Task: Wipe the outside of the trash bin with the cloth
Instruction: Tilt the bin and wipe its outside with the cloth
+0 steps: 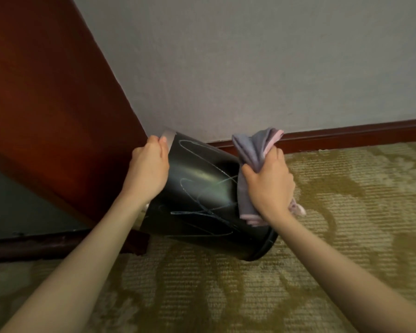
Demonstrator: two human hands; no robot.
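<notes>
A black round trash bin (202, 188) is tilted, its silver rim up and to the left, its base low on the right above the carpet. Blue scribble lines cover its side. My left hand (149, 169) grips the bin at the rim. My right hand (269, 186) holds a bunched grey and pink cloth (252, 155) pressed against the bin's right side. Part of the cloth hangs below my right palm.
A reddish wooden cabinet side (48, 104) stands on the left, close behind the bin. A pale wall (250, 63) with a dark wooden baseboard (346, 138) runs behind. Patterned yellow-green carpet (250, 284) covers the floor.
</notes>
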